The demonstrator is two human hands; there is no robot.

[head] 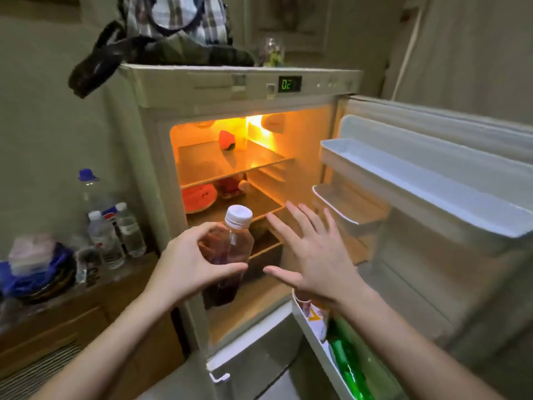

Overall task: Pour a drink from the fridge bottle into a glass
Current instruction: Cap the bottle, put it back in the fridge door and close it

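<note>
A clear plastic bottle [230, 255] with a white cap holds a dark red drink. My left hand [187, 264] grips it around the middle, upright, just in front of the open fridge [202, 88]. To the bottle's right, my right hand [314, 255] hovers with fingers spread, holding nothing and not touching the bottle. No glass is in view.
The fridge door [432, 197] stands open to the right, with a green bottle [349, 368] and a packet in its lowest rack. Watermelon pieces [199, 197] lie on the inner shelves. A wooden cabinet [72, 307] on the left carries several water bottles [115, 235] and stacked dishes.
</note>
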